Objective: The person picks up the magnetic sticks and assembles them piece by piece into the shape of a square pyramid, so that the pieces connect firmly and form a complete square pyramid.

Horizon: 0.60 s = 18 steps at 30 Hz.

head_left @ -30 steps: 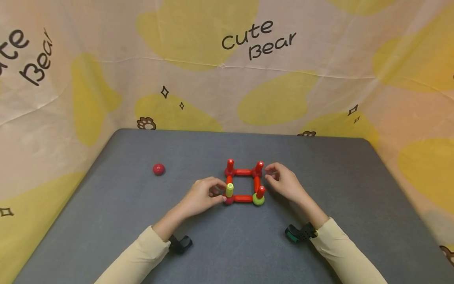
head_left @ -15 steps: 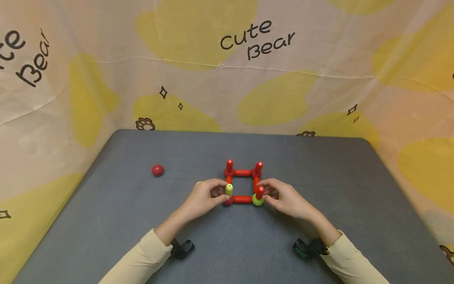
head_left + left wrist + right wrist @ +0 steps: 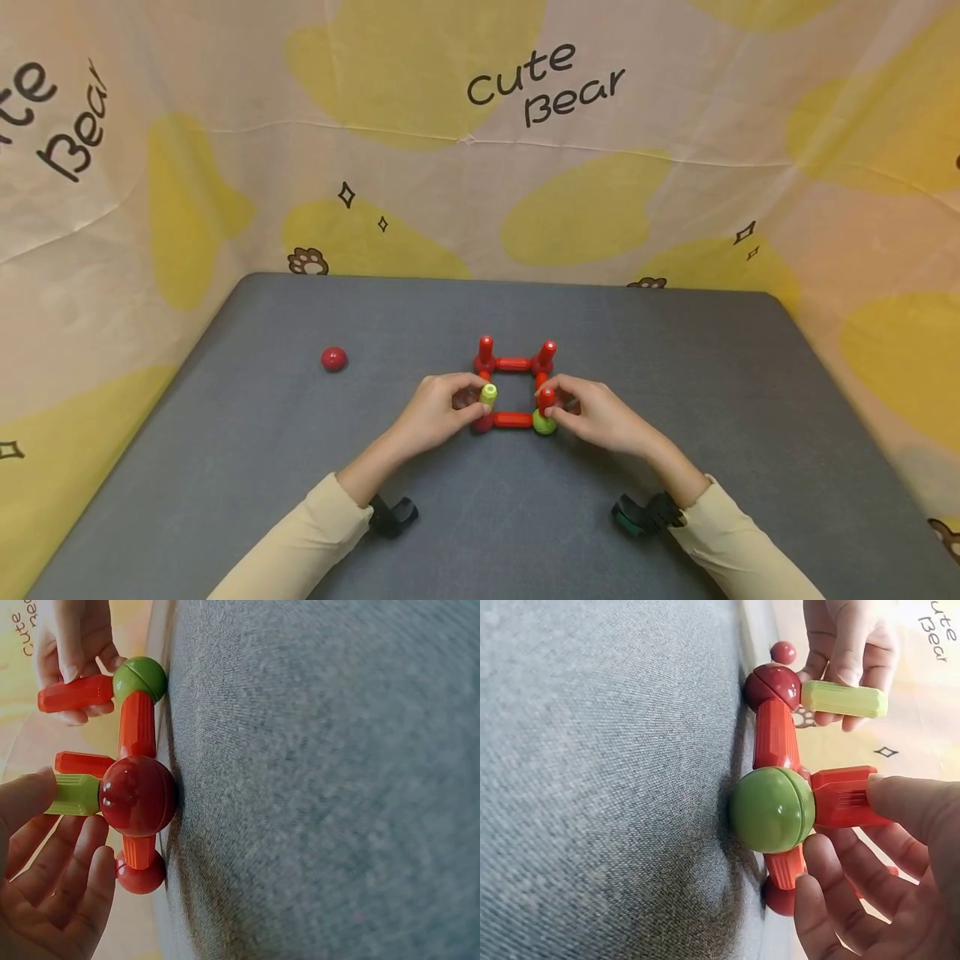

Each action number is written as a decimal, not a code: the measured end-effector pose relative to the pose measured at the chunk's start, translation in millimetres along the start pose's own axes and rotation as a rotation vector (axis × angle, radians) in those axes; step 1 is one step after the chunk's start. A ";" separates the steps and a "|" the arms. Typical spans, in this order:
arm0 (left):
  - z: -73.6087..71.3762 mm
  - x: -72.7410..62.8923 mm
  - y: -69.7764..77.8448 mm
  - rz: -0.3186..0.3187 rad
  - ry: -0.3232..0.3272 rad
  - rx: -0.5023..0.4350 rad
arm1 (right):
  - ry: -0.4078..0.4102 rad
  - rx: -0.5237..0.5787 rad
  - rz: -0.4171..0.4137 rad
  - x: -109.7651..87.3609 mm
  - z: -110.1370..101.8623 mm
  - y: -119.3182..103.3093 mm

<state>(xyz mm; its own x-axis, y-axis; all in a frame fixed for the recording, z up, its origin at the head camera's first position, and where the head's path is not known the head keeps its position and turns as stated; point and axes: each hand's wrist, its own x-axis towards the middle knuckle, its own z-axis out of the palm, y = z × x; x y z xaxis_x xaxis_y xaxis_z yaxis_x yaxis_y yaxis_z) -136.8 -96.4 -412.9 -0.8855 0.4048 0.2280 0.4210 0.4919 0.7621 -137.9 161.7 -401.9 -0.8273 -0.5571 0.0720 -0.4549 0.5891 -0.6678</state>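
Observation:
A square frame of red magnetic rods [image 3: 513,420] and balls lies on the table, with an upright rod at each corner. My left hand [image 3: 437,410] pinches the yellow-green rod [image 3: 75,795] between thumb and fingers; it stands on the near-left dark red ball [image 3: 139,796]. At the near-right corner, the thumb and fingers of my right hand [image 3: 606,418] hold the red upright rod [image 3: 846,799] on the green ball [image 3: 771,810]. Two red upright rods stand at the far corners, one on the left [image 3: 486,348] and one on the right [image 3: 549,353].
A loose red ball [image 3: 333,359] lies on the grey table [image 3: 247,433], left of the frame. Behind the table hangs a printed cloth [image 3: 420,192]. Each wrist wears a black strap device, seen at the left [image 3: 393,517] and right [image 3: 647,514].
My right hand has come from beside the far-right corner to the near-right rod and now grips it. My left fingers have closed on the yellow-green rod, which leans slightly to the right.

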 end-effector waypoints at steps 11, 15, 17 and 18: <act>2.8 8.6 -0.4 -0.026 -0.003 0.035 | 0.000 -0.021 0.017 9.8 2.1 -1.6; 4.0 11.0 -0.4 -0.043 -0.009 0.029 | 0.018 -0.024 0.023 13.7 4.5 -2.6; 4.8 12.3 0.0 -0.044 -0.011 0.031 | 0.030 -0.023 0.024 15.0 5.7 -2.3; 5.2 13.0 0.3 -0.043 -0.013 0.035 | 0.036 -0.023 0.022 15.5 6.1 -2.3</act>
<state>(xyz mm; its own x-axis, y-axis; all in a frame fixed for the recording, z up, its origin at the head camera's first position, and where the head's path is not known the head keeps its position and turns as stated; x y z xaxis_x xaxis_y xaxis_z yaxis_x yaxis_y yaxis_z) -147.1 -86.9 -412.8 -0.9003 0.3930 0.1872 0.3896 0.5356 0.7492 -147.7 148.2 -403.8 -0.8484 -0.5226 0.0846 -0.4437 0.6148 -0.6521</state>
